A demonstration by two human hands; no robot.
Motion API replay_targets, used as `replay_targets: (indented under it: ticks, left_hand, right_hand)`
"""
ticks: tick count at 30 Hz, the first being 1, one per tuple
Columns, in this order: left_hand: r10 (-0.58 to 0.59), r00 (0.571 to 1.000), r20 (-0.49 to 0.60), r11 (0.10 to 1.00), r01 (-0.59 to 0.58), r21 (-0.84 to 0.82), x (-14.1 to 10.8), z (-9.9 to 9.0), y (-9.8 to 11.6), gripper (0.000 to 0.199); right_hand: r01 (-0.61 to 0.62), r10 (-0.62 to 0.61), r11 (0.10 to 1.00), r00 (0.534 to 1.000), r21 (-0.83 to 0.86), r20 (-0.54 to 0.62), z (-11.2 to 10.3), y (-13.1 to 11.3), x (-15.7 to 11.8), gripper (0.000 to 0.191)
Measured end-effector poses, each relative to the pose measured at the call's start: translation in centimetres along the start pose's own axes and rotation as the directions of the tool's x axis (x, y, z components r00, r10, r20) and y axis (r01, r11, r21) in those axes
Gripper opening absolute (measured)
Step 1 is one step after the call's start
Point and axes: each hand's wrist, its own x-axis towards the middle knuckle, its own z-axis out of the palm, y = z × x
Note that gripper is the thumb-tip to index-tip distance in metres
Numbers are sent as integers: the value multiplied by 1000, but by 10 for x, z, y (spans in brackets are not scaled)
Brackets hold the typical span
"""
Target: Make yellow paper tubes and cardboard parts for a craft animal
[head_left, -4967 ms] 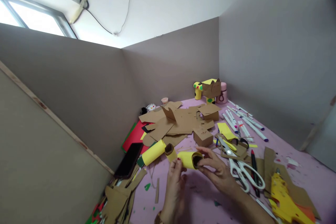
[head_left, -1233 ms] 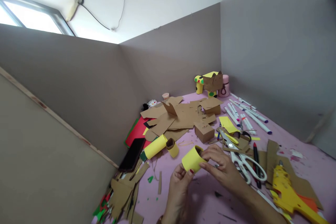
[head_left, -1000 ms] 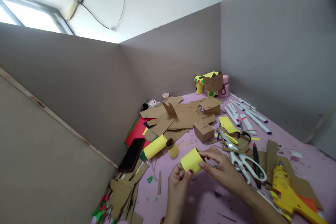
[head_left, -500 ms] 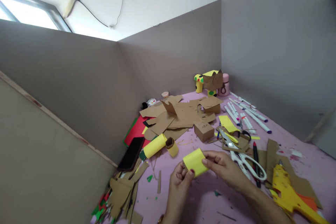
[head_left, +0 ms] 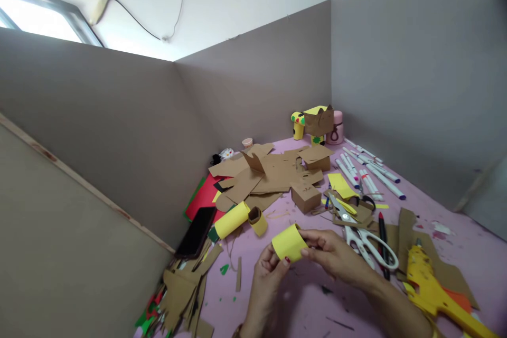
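A short yellow paper tube (head_left: pixel 289 243) is held up over the pink tabletop (head_left: pixel 301 301). My left hand (head_left: pixel 267 280) grips its left end, thumb on the lower edge. The right end is pinched by my right hand (head_left: pixel 335 253), with the fingers behind and inside the opening. Just beyond, a small yellow roll with a brown lining (head_left: pixel 257 222) stands beside a longer yellow tube (head_left: pixel 232 220) with a dark green end.
White-handled scissors (head_left: pixel 364 237), a yellow glue gun (head_left: pixel 431 280) and markers (head_left: pixel 372 185) lie to the right. Cardboard pieces (head_left: pixel 277 171) cover the back. On the left are a phone (head_left: pixel 196 232) and cardboard scraps (head_left: pixel 180 296). Grey partitions (head_left: pixel 253 90) stand behind.
The yellow tube has turned a little in my hands, so it looks rounder. My right fingers have shifted at its right end. The whole view has moved slightly.
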Motion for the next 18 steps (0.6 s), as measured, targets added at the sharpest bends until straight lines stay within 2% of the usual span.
replay_targets:
  ticks: [6, 10, 13, 16, 18]
  left_hand:
    - [-7, 1000, 11, 998, 7, -61, 3, 5, 3, 32]
    - [-45, 999, -9, 987, 43, -154, 2, 4, 1, 33]
    - [-86, 994, -74, 970, 67, -232, -2, 3, -4, 24]
    - [-89, 991, -101, 952, 55, -303, -5, 3, -7, 21]
    - [-88, 993, -81, 948, 58, -313, -7, 4, -6, 27]
  right_hand:
    - [-20, 20, 1000, 1000, -1, -14, -2, 8, 1, 44]
    - [26, -27, 1000, 992, -16, -122, -2, 17, 2, 51]
    - [46, -55, 998, 981, -51, -186, -2, 19, 3, 45]
    - [27, -35, 999, 983, -48, -178, -2, 17, 3, 41]
    - [4, -9, 999, 988, -32, -153, -3, 14, 2, 43]
